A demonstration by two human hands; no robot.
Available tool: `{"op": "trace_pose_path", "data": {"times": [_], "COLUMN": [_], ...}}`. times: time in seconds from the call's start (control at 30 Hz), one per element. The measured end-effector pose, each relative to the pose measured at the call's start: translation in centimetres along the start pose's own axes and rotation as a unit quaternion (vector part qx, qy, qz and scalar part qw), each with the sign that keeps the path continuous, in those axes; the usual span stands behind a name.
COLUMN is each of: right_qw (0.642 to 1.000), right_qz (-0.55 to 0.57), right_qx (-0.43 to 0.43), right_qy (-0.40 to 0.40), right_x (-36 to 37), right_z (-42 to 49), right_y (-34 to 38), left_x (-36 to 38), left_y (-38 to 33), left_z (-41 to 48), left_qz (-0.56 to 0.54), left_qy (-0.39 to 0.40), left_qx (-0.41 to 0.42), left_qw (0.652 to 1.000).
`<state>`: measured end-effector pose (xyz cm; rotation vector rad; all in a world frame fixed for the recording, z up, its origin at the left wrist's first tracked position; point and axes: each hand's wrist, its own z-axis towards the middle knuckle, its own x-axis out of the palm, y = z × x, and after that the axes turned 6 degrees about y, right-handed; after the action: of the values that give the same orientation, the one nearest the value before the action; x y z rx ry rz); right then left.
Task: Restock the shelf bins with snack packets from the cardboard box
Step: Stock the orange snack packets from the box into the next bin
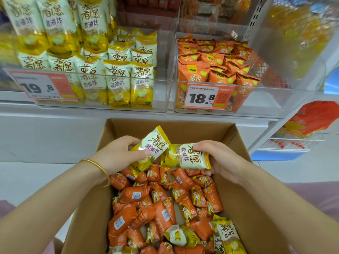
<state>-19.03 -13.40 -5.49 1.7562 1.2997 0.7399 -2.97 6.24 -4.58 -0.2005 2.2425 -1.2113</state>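
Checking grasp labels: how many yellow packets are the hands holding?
2. The tilted packet in the left hand, over the cardboard box; the level packet in the right hand beside it. A third may hide beneath the tilted one.

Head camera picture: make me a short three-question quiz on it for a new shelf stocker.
1. True or false: the left hand and the right hand each grip a yellow packet.
2. Which price is on the bin of orange packets? A 19.8, B 18.8, C 8.8.
3. Fill in: most packets in the box are ___.
Key: 1 true; 2 B; 3 orange.
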Motion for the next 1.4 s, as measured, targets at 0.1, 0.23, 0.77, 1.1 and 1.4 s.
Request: {"op": "trace_pose_path", "data": {"times": [0.1, 0.23, 0.77, 1.1, 1.4], "right_qw": [0.999, 0.999, 0.991, 0.989, 0.973], "right_qz": [-0.02, -0.01, -0.046, -0.071, -0.129], "right_qx": [-0.002, -0.031, -0.126, -0.132, -0.189], "right_qy": [-0.035, -0.017, -0.011, 0.014, -0.034], "right_x": [-0.3, 0.5, 3.8, 4.0, 6.3], "right_z": [0.1, -0.4, -1.4, -2.5, -3.0], "right_y": [0.0, 0.6, 4.8, 8.4, 14.7], "left_x": [-0.1, 0.0, 0.0, -0.3, -3.0], "left_y": [-0.1, -0.3, -1.6, -2.2, -4.2], "left_z": [-0.2, -0.3, -2.2, -3.7, -4.3], "left_qz": [-0.026, -0.04, -0.11, -0.156, -0.166], "left_qy": [0.001, 0.009, 0.008, -0.022, -0.103], "left_qx": [0.002, 0.021, 0.098, 0.161, 0.23], "left_qw": [1.0, 0.999, 0.989, 0.974, 0.953]}}
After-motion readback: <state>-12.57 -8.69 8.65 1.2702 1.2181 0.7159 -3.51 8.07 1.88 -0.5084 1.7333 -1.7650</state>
